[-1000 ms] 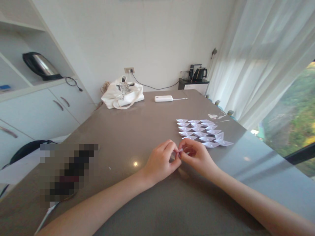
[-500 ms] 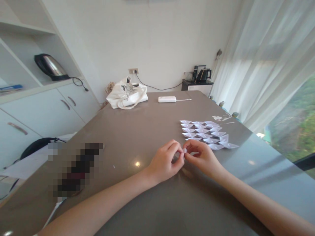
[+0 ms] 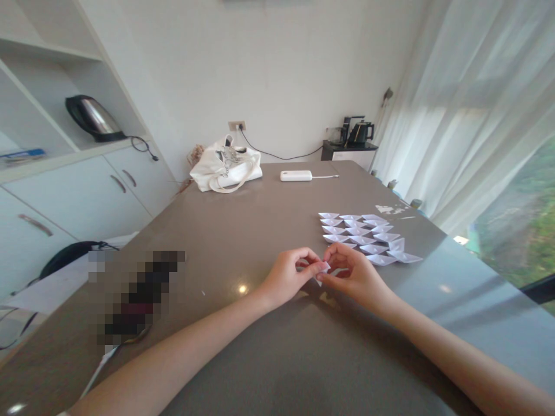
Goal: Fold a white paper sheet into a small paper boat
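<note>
Between my fingertips is a small folded piece of white paper (image 3: 324, 269), mostly covered by the fingers. My left hand (image 3: 295, 273) pinches it from the left, thumb pressed on it. From the other side my right hand (image 3: 349, 268) pinches the same paper with thumb and forefinger. Both hands are held over the brown tabletop (image 3: 243, 242). Just beyond my right hand, several folded white paper boats (image 3: 359, 231) lie in close rows; the nearest of them are partly hidden behind its fingers.
A white bag (image 3: 225, 167) and a white power bank (image 3: 295, 175) with a short cable lie toward the far edge. White scraps (image 3: 390, 209) are at the right edge. At left is a blurred-out dark object (image 3: 139, 294) with a cable. A kettle (image 3: 95, 118) stands on the shelf.
My fingers have shifted on the folded paper: the left thumb now lies straighter across it, and more of the paper shows below the fingertips. The paper boats stay in place.
</note>
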Action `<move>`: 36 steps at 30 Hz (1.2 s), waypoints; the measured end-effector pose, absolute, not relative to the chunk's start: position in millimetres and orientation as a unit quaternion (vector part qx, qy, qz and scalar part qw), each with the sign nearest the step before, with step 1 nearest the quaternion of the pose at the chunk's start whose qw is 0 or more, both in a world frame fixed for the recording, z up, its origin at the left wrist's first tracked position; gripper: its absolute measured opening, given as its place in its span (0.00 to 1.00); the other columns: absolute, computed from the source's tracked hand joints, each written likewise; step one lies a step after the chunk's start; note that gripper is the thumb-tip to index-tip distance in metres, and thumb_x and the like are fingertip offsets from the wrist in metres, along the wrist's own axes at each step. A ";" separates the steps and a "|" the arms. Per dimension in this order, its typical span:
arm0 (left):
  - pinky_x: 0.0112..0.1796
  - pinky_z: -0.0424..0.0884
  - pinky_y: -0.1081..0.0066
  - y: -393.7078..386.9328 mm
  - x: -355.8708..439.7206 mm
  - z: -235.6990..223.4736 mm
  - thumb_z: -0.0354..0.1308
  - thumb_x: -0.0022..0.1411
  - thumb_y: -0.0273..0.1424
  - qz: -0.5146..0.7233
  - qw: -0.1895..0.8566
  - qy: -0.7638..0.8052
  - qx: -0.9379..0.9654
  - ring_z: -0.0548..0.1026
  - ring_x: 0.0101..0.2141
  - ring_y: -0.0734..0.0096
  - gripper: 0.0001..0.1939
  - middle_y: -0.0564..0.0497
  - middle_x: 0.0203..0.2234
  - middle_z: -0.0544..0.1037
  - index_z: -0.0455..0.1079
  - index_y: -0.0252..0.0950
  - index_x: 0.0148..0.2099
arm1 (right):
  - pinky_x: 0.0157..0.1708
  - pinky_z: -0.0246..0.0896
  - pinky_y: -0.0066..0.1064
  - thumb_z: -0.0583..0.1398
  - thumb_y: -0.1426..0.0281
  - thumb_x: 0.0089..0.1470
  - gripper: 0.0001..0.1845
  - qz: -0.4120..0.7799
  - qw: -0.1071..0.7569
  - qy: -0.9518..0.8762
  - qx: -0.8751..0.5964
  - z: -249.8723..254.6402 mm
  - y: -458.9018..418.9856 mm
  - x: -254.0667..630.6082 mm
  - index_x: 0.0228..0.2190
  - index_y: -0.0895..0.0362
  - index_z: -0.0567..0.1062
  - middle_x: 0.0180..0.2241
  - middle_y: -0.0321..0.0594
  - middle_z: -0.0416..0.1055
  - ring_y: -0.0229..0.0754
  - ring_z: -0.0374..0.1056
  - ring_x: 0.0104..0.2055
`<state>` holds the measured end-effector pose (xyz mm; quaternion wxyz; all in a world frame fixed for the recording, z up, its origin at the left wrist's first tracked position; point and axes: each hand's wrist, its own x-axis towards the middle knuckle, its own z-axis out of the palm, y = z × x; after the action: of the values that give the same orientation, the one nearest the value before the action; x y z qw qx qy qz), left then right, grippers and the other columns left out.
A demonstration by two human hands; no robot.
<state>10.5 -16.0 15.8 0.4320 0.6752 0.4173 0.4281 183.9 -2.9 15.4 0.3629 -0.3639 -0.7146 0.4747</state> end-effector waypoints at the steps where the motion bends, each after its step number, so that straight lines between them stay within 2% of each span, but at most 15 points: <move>1: 0.37 0.68 0.72 -15.9 10.2 15.7 0.58 0.59 0.40 0.430 0.426 0.416 0.678 0.74 0.31 0.71 0.14 0.50 0.27 0.75 0.70 0.33 0.31 | 0.23 0.63 0.23 0.66 0.63 0.46 0.16 0.481 0.363 -0.713 -0.358 15.7 -3.4 183.6 0.33 0.55 0.66 0.29 0.35 0.70 0.37 0.69 0.29; 9: 0.38 0.68 0.72 -14.3 7.7 14.8 0.54 0.61 0.40 0.437 0.409 0.413 0.687 0.73 0.33 0.70 0.14 0.51 0.28 0.75 0.69 0.34 0.33 | 0.25 0.67 0.27 0.62 0.58 0.50 0.16 0.538 0.362 -0.678 -0.346 21.9 -1.3 183.1 0.32 0.57 0.69 0.27 0.38 0.71 0.38 0.70 0.29; 14: 0.41 0.69 0.71 -10.0 4.6 10.1 0.56 0.60 0.41 0.462 0.382 0.415 0.685 0.71 0.43 0.66 0.14 0.47 0.40 0.73 0.71 0.35 0.40 | 0.27 0.67 0.27 0.62 0.59 0.51 0.14 0.537 0.390 -0.671 -0.330 21.9 3.3 186.9 0.30 0.56 0.69 0.28 0.37 0.70 0.37 0.69 0.29; 16: 0.40 0.69 0.71 -7.8 3.4 8.5 0.56 0.59 0.43 0.461 0.431 0.401 0.663 0.70 0.45 0.64 0.17 0.45 0.42 0.72 0.70 0.36 0.44 | 0.28 0.68 0.27 0.63 0.59 0.50 0.14 0.554 0.393 -0.660 -0.323 22.5 4.5 188.5 0.29 0.56 0.69 0.27 0.36 0.68 0.37 0.68 0.30; 20: 0.38 0.68 0.71 -5.4 1.0 10.1 0.54 0.59 0.48 0.442 0.581 0.341 0.592 0.72 0.39 0.68 0.22 0.47 0.38 0.74 0.69 0.36 0.47 | 0.31 0.68 0.28 0.65 0.60 0.47 0.14 0.626 0.407 -0.587 -0.314 20.9 7.1 190.8 0.30 0.54 0.68 0.29 0.34 0.67 0.36 0.67 0.31; 25: 0.39 0.65 0.74 -6.0 -1.0 15.0 0.67 0.49 0.40 0.456 0.595 0.300 0.590 0.71 0.35 0.72 0.18 0.51 0.31 0.74 0.72 0.34 0.38 | 0.32 0.67 0.26 0.67 0.63 0.45 0.15 0.754 0.388 -0.456 -0.270 11.8 13.0 193.7 0.33 0.51 0.68 0.29 0.32 0.67 0.34 0.67 0.30; 28: 0.36 0.64 0.75 -5.6 -0.7 14.6 0.68 0.48 0.38 0.465 0.607 0.298 0.571 0.70 0.31 0.75 0.16 0.52 0.28 0.73 0.72 0.33 0.35 | 0.34 0.67 0.27 0.67 0.65 0.46 0.14 0.795 0.364 -0.417 -0.248 10.5 14.0 194.3 0.35 0.51 0.70 0.31 0.33 0.68 0.34 0.68 0.32; 32: 0.35 0.63 0.76 -5.0 -0.1 13.2 0.67 0.50 0.37 0.465 0.621 0.280 0.565 0.69 0.30 0.76 0.14 0.52 0.28 0.74 0.73 0.32 0.35 | 0.35 0.66 0.27 0.66 0.68 0.48 0.11 0.781 0.346 -0.466 -0.230 12.5 11.6 192.3 0.35 0.53 0.72 0.33 0.35 0.70 0.34 0.67 0.35; 36: 0.34 0.63 0.76 -4.8 -1.1 13.6 0.67 0.49 0.39 0.472 0.647 0.255 0.541 0.69 0.27 0.77 0.15 0.52 0.25 0.74 0.73 0.31 0.32 | 0.34 0.63 0.25 0.66 0.67 0.48 0.06 0.734 0.354 -0.533 -0.229 9.3 11.3 189.9 0.29 0.55 0.75 0.28 0.33 0.70 0.32 0.66 0.30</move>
<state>-1.1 -4.8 13.6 0.6474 0.5410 0.2555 0.4723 189.9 11.3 9.3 0.3539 -0.2289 -0.5327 0.7339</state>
